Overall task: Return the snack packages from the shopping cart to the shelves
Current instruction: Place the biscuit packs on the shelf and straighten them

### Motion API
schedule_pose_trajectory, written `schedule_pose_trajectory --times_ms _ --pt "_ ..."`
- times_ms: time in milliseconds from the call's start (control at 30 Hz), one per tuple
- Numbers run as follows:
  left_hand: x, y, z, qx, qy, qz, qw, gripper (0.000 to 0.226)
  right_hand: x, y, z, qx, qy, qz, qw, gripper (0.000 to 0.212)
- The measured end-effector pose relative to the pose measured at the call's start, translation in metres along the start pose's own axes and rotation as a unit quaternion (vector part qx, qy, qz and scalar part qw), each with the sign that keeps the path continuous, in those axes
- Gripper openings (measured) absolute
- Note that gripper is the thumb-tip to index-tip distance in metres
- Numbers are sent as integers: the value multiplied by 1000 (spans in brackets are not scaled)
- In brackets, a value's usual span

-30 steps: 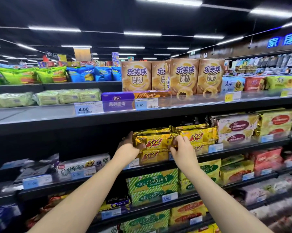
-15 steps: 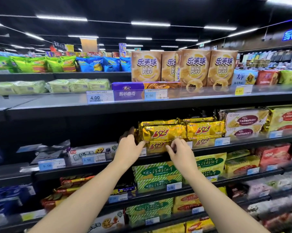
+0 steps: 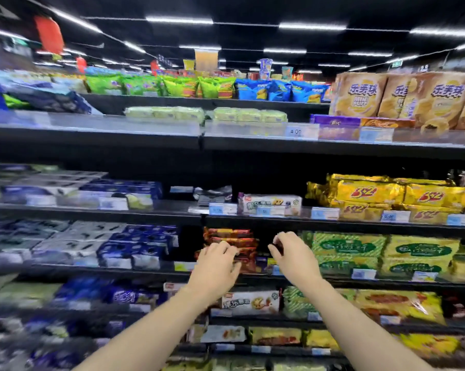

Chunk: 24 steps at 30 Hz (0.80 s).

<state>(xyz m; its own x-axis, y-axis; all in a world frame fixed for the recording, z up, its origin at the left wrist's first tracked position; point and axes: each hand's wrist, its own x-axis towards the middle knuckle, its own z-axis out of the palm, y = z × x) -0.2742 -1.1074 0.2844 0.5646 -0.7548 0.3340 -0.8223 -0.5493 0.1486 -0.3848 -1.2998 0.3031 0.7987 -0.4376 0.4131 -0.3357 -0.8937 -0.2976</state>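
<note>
Empty L hand (image 3: 215, 266) and R hand (image 3: 292, 255), fingers loosely curled, hover by red packs (image 3: 231, 238), with gold packs (image 3: 370, 192) shelved up-right; blur hides any contact, but a stray brush could topple that stack.

ceiling (image 3: 252, 6): black | light: long white strip lights (image 3: 179, 20) in rows, running far to the back | furniture: dark shelves (image 3: 92, 137) in several tiers, with clear front rails (image 3: 145, 123) carrying small price tags (image 3: 295, 132) | hanging: red lantern (image 3: 49, 34) at upper left, blurred; yellow sign (image 3: 206, 59) farther back
</note>
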Motion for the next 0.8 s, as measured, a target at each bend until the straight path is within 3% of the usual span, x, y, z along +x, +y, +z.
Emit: schedule_pose_trajectory --times_ms 133,400,800 --pt "-100 -95 -6 50 -81 -79 992 44 -22 -102 61 -32 -77 -83 993 32" --pt "-301 -254 -44 88 -138 -301 939 42 -75 -332 171 -38 -203 -242 948 36" --pt "-546 -400 -109 80 -134 -574 804 41 -169 -637 295 -21 -331 -483 811 39"
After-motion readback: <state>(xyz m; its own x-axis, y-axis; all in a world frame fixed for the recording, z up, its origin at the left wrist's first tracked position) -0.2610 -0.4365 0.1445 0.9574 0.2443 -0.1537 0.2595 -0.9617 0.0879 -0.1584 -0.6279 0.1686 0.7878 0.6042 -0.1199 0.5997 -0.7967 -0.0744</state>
